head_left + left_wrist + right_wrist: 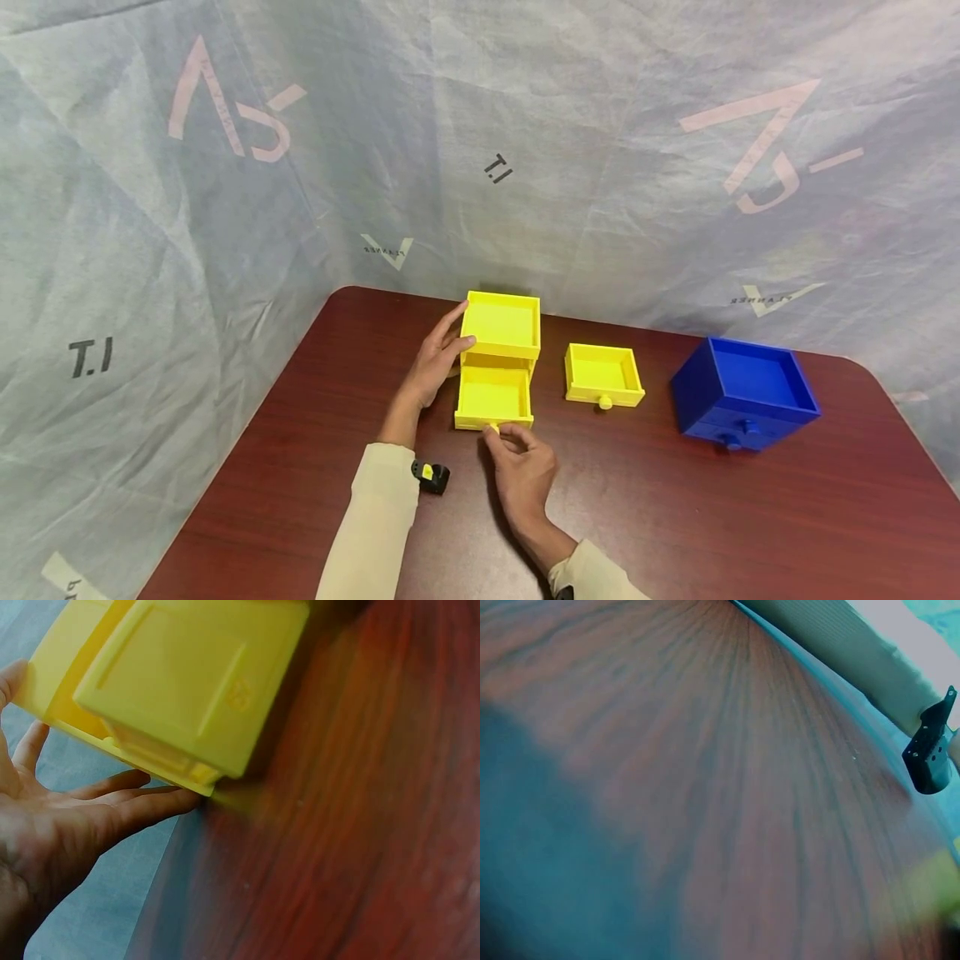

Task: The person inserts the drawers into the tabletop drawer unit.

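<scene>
A small yellow cabinet point(501, 348) with a tray-like top stands toward the back of the table. My left hand point(435, 360) holds its left side, thumb at the front upper edge and fingers along the side wall. In the left wrist view those fingers point(142, 806) lie against the cabinet side, below the thumb. A yellow drawer point(493, 396) sticks out from the front of the cabinet. The right hand point(525, 479) pinches the drawer's round knob point(492, 428) between thumb and fingers. The right wrist view does not show this grip.
To the right of the cabinet, a separate yellow drawer point(603, 372) lies on the brown table point(675, 517), knob facing front. A blue cabinet point(701, 392) with two knobs stands farther right. Grey printed sheeting point(585, 167) hangs behind and at the left.
</scene>
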`<act>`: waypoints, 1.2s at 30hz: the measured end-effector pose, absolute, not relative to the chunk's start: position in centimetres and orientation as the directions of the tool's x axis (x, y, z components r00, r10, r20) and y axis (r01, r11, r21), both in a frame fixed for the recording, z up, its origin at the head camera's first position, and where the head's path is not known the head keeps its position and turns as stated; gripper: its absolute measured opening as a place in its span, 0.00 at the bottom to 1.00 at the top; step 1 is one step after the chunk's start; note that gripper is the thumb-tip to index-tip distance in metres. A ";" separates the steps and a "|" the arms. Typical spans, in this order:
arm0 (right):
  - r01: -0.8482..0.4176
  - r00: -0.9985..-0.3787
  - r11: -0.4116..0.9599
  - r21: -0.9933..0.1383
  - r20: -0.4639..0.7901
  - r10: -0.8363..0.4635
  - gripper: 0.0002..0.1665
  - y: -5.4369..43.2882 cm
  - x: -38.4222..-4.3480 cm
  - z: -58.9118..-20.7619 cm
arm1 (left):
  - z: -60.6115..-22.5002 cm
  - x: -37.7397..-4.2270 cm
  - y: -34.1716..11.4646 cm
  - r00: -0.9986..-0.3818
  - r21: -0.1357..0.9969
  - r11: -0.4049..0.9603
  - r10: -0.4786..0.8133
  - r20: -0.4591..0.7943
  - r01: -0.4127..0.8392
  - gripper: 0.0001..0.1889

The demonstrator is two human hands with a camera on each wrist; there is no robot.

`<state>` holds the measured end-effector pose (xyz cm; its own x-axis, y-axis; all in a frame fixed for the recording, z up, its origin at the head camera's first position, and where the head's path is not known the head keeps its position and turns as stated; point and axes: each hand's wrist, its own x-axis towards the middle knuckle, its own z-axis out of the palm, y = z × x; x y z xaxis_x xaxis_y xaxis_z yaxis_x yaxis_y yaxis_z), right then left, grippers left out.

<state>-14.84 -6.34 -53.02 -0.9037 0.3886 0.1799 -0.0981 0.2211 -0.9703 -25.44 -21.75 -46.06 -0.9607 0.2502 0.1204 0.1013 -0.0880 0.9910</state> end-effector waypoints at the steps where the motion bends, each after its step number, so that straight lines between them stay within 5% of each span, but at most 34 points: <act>1: -0.094 -0.903 0.220 -0.971 0.177 0.391 0.07 -6.3 -14.9 -53.0 | -46.1 -25.5 -21.8 -0.961 0.991 -0.090 0.251 0.120 0.100 0.34; 10: -0.098 -0.896 0.228 -0.969 0.186 0.403 0.06 -6.6 -15.0 -53.1 | -48.9 -27.2 -22.0 -0.962 0.989 -0.103 0.240 0.132 0.110 0.33; 36: -0.125 -0.888 0.249 -0.960 0.221 0.404 0.07 -6.9 -15.7 -53.1 | -48.8 -27.1 -21.9 -0.961 0.990 -0.079 0.240 0.136 0.120 0.32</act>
